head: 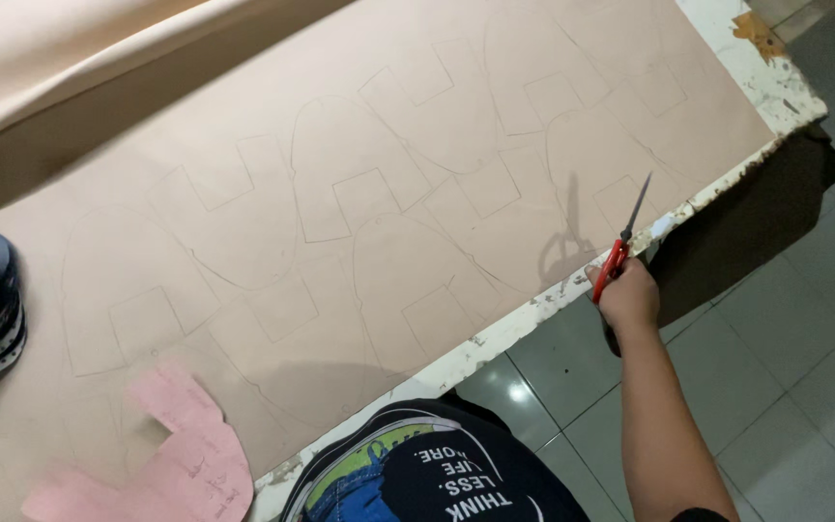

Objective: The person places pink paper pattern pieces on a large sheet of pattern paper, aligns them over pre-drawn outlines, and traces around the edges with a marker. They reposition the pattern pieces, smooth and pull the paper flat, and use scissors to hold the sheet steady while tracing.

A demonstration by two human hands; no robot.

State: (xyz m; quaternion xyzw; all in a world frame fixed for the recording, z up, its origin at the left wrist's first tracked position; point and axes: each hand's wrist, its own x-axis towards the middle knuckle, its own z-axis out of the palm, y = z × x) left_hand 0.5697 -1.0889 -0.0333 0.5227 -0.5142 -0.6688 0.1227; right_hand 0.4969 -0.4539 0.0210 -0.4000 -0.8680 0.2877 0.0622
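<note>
Black printed shirt (437,474) sits lowest; beyond it, the right hand (627,295) grips red-handled scissors (622,244), blades apparently closed, pointing over the traced beige sheet (388,193).

Right arm outstretched, right hand (628,295) grip closed, fingers curled

No packages, labels, signs or screens anywhere in this shot as far as I can see, nothing boxed, nothing stuck on, nothing lit up. Closest thing to it is the printed patch on the person's dark shirt (437,474) at the bottom edge of the view: a rounded black shape with white lettering on it, seen upside down, with a blue and green graphic just to its left and thin white curved lines around both. That's clothing print though, not a real label
</note>
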